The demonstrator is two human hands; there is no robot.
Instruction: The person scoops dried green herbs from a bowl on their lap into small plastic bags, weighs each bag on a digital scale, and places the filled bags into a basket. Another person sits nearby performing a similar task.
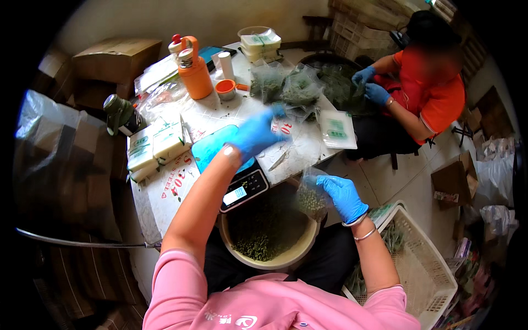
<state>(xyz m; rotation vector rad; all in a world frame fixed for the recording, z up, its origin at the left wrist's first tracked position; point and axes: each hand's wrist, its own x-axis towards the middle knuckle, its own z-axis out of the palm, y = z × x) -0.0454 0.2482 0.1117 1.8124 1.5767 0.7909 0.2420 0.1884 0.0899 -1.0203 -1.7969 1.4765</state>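
Observation:
My right hand [340, 196], in a blue glove, pinches the top of a clear plastic bag [312, 200] holding small green grains. The bag hangs beside the rim of a round basin [284, 260]. Loose green grains [260, 243] lie in that basin, which sits between my knees. My left hand [258, 132], also gloved in blue, is blurred above the table, just past the blue-topped digital scale [243, 192]. Whether its fingers hold anything cannot be made out. The scale's display is lit.
Filled bags [303, 84] lie on the table [222, 109] near an orange flask [196, 78], a scoop [226, 88] and bag stacks [167, 140]. A flat bag pack [338, 128] lies at the right edge. A gloved co-worker [429, 90] sits opposite; a plastic crate [429, 268] stands at right.

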